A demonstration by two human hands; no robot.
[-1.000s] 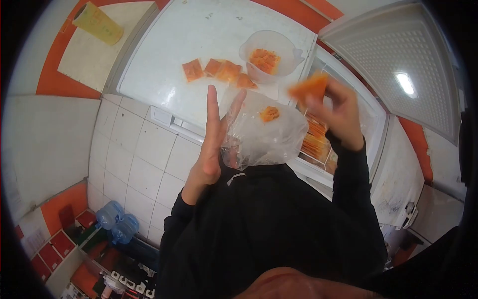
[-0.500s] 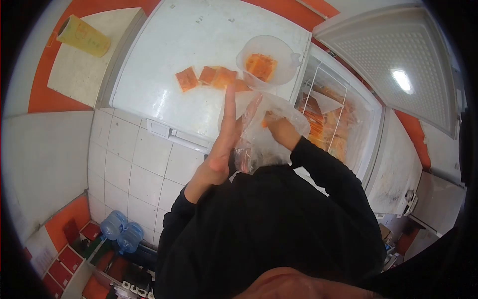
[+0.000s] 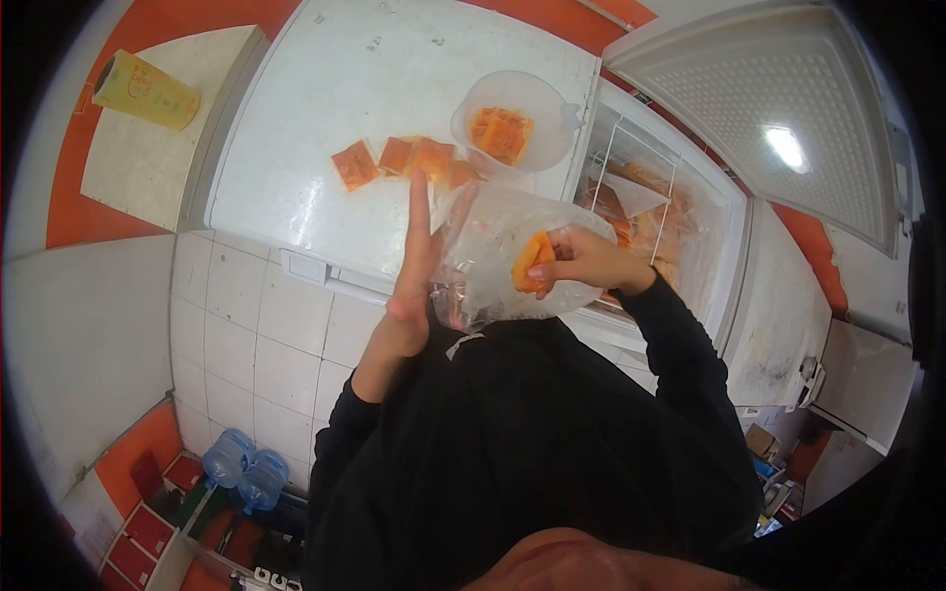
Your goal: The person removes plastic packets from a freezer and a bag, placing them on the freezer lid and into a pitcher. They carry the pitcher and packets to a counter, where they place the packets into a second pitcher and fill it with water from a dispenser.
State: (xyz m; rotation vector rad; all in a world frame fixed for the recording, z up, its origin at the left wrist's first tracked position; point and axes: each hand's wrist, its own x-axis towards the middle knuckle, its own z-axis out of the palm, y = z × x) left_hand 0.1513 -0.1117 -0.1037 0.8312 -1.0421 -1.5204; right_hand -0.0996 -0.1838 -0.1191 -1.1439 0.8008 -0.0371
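Note:
My right hand (image 3: 586,261) is closed around a flat orange packet (image 3: 530,262), over the mouth of a clear plastic bag (image 3: 488,217). At the bag's left side, my left hand (image 3: 419,256) has its fingers stretched out. One finger lies outside the plastic and others show blurrily through it. Beyond the fingertips, several flat orange packets (image 3: 356,165) lie in a row on the white freezer top (image 3: 325,89). A translucent bowl (image 3: 553,133) behind the bag holds more orange pieces (image 3: 500,136).
To the right, an open chest freezer (image 3: 734,231) holds packets and a wire basket (image 3: 619,158), its lid (image 3: 769,108) raised. A yellow roll (image 3: 148,92) lies on a ledge at upper left. Blue water bottles (image 3: 261,478) stand on the lower left.
My right hand has come up from the bag's inside with the orange packet now plainly visible in it. The left hand stays at the bag with fingers extended. The view has shifted slightly.

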